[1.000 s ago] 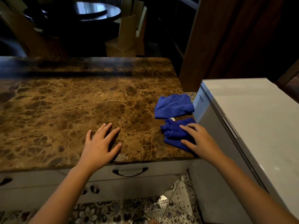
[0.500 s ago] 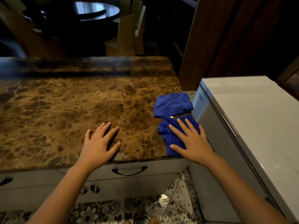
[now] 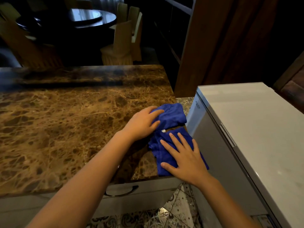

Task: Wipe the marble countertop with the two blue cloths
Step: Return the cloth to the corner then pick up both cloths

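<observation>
Each hand (image 3: 141,125) apparently presses a cloth (image 3: 172,116).

Your right hand (image 3: 184,159) covers much of the near blue cloth (image 3: 158,149), and your left hand (image 3: 141,125) hides the far cloth's (image 3: 172,115) left edge. The table (image 3: 57,129) runs off the left edge.

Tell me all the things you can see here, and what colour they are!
cloths: 2, blue, right end of the counter, far one, near one
counter: 1, brown marble, middle and left
drawer handle: 1, dark, under the counter edge
appliance: 1, white, right of the counter
round table: 1, dark, far back
chairs: several, tan, around the table
floor: patterned tiles, below
left hand: on the far cloth
right hand: flat on the near cloth
</observation>
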A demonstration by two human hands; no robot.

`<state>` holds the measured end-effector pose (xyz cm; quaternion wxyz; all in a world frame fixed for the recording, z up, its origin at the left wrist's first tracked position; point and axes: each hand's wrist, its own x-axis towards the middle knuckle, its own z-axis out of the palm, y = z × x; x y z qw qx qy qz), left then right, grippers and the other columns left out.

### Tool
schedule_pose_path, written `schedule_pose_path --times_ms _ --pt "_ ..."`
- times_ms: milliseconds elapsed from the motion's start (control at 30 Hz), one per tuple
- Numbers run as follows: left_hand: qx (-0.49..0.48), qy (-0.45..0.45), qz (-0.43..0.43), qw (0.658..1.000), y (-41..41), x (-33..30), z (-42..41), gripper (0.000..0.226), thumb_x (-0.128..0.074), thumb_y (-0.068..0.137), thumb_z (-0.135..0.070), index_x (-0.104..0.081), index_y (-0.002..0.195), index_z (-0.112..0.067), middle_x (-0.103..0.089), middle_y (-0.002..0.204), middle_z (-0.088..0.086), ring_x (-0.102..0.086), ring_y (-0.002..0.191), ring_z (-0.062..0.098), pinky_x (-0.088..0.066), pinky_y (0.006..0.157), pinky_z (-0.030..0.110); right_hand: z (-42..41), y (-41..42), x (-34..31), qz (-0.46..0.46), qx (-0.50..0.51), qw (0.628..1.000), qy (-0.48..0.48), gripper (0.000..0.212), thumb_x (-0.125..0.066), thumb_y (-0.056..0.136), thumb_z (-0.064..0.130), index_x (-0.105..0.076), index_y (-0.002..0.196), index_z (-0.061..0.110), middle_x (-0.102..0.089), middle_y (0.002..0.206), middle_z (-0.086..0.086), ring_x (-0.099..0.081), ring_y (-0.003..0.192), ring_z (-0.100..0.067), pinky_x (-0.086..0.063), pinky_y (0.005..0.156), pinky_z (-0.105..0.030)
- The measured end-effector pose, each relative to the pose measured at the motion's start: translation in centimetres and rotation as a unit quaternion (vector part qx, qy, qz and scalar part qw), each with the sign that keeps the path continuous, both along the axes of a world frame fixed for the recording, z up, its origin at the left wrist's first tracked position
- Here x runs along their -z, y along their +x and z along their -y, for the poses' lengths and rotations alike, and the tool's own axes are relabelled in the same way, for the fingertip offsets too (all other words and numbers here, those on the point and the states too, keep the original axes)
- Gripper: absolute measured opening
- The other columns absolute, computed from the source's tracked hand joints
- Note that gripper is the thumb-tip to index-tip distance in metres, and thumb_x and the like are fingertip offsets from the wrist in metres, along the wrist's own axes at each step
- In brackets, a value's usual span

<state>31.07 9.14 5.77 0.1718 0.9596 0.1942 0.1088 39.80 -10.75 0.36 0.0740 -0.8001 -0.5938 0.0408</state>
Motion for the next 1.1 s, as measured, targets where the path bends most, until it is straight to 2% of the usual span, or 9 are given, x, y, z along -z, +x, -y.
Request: schedule_pose_path --times_ms 100,233,367,433,533,633,767,900,1100 --pt "0.05 -0.003 -0.077 0.996 3.8 0.6 -0.7 0.047 -0.042 0.094 -0.024 -0.033 0.14 -0.026 -0.033 0.151 0.007 -0.031 0.137 0.025 -0.031 0.111 0.043 0.0 0.0 0.0 -0.01 0.001 1.0 0.008 0.068 -0.014 0.077 0.078 0.009 0.136 0.054 0.008 0.154 0.012 0.016 0.141 -0.019 0.017 0.107 -0.051" --pt "0.073 0.069 -0.215 0.971 5.8 1.5 -1.9 0.052 -0.039 0.094 -0.034 -0.018 0.143 -0.036 -0.012 0.158 0.003 -0.008 0.144 0.027 -0.021 0.114 0.051 -0.1 0.0 0.0 -0.021 -0.002 1.0 0.004 0.068 -0.015 0.077 0.079 0.01 0.136 0.055 0.011 0.154 0.012 0.022 0.139 -0.018 0.021 0.106 -0.051" --pt "0.058 0.027 -0.246 0.967 5.9 1.6 -3.0 0.057 -0.038 0.092 -0.047 -0.011 0.142 -0.042 0.0 0.159 0.001 -0.002 0.144 0.03 -0.015 0.117 0.052 -0.1 0.0 0.0 -0.026 -0.004 1.0 0.003 0.069 -0.019 0.078 0.077 0.008 0.137 0.054 0.012 0.155 0.011 0.024 0.139 -0.018 0.023 0.106 -0.051" --pt "0.053 0.061 -0.248 0.965 5.9 1.6 -3.1 0.057 -0.036 0.091 -0.052 -0.011 0.142 -0.043 -0.003 0.159 0.0 -0.005 0.144 0.029 -0.011 0.116 0.054 0.0 0.1 -0.1 -0.028 -0.006 1.0 0.003 0.069 -0.02 0.078 0.077 0.007 0.137 0.053 0.012 0.155 0.011 0.024 0.139 -0.018 0.021 0.106 -0.052" --pt "0.07 0.136 -0.221 0.963 6.1 1.6 -2.7 0.056 -0.036 0.091 -0.05 -0.018 0.143 -0.037 -0.014 0.157 0.003 -0.006 0.145 0.024 -0.003 0.115 0.053 0.0 0.1 0.0 -0.03 -0.005 1.0 0.005 0.069 -0.02 0.078 0.077 0.006 0.137 0.053 0.012 0.154 0.012 0.024 0.139 -0.018 0.019 0.107 -0.053" --pt "0.082 0.079 -0.172 0.979 6.0 1.7 -2.4 0.055 -0.045 0.091 -0.041 -0.028 0.142 -0.026 -0.025 0.154 0.009 -0.016 0.142 0.025 -0.018 0.116 0.041 -0.1 0.0 0.1 -0.03 -0.001 1.0 0.001 0.069 -0.019 0.077 0.077 0.007 0.137 0.054 0.013 0.154 0.012 0.026 0.138 -0.017 0.02 0.107 -0.052" --pt "0.077 0.081 -0.081 0.99 5.5 1.9 -2.1 0.046 -0.054 0.088 -0.032 -0.045 0.132 -0.02 -0.048 0.137 0.008 -0.038 0.126 0.025 -0.036 0.105 0.039 -0.1 0.0 0.1 -0.029 0.003 1.0 0.002 0.069 -0.019 0.077 0.078 0.006 0.137 0.054 0.012 0.154 0.012 0.024 0.139 -0.017 0.02 0.107 -0.052" --pt "0.063 0.081 -0.037 0.994 5.0 1.9 -1.6 0.036 -0.053 0.088 -0.02 -0.053 0.124 -0.017 -0.056 0.127 0.005 -0.045 0.118 0.024 -0.043 0.097 0.039 0.0 0.1 -0.1 -0.029 0.001 1.0 -0.004 0.069 -0.018 0.077 0.078 0.007 0.137 0.054 0.012 0.155 0.012 0.025 0.139 -0.017 0.02 0.107 -0.052" --pt "-0.018 -0.068 0.086 0.994 0.3 0.7 -3.2 0.027 -0.06 0.084 -0.011 -0.064 0.111 -0.01 -0.066 0.112 0.008 -0.058 0.106 0.02 -0.04 0.09 0.024 -0.2 -0.1 -1.1 -0.07 -0.002 0.997 -0.01 0.065 -0.028 0.081 0.07 -0.004 0.139 0.052 0.009 0.156 0.01 0.021 0.14 -0.014 0.019 0.107 -0.053"
